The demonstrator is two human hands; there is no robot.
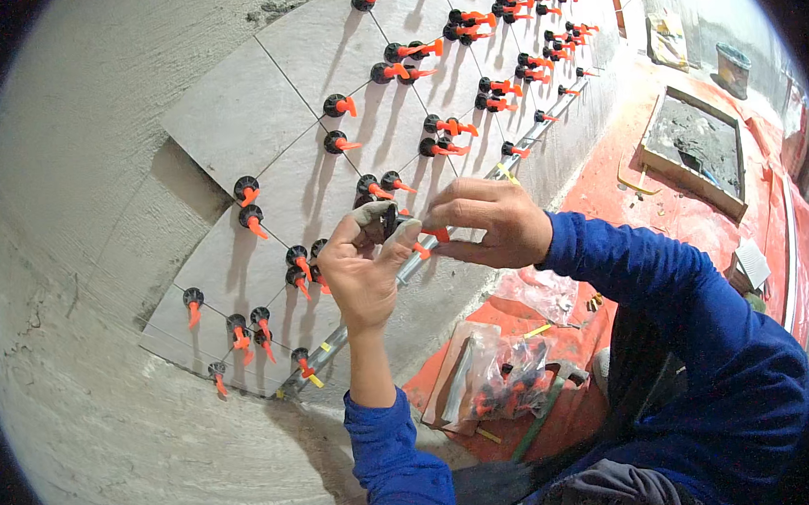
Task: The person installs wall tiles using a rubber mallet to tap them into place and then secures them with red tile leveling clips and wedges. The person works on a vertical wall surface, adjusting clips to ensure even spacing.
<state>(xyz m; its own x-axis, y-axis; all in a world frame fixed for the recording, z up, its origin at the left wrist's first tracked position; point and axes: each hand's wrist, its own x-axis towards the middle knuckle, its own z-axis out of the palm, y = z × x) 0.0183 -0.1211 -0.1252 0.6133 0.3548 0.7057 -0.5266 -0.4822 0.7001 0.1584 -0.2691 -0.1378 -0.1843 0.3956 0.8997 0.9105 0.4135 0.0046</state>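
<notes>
In front of the tiled wall, my two hands hold a tile leveler between them, with a black cap and an orange-red T-handle (440, 235). My left hand (366, 271) wears pale finger covers and is closed on the black end. The fingers of my right hand (490, 218) pinch the orange-red handle. Behind the hands are large light-grey tiles (347, 214). Many similar levelers, such as one tile leveler (333, 106), stand out from the joints. My left fingers partly hide the held leveler.
A metal rail (329, 346) with yellow wedges runs along the tiles' lower edge. Below lie a clear bag of levelers (514, 375) and a green-handled hammer (542, 413). On the orange-red floor sheet (605, 199) stand a mortar tray (656, 165) and a bucket (734, 64).
</notes>
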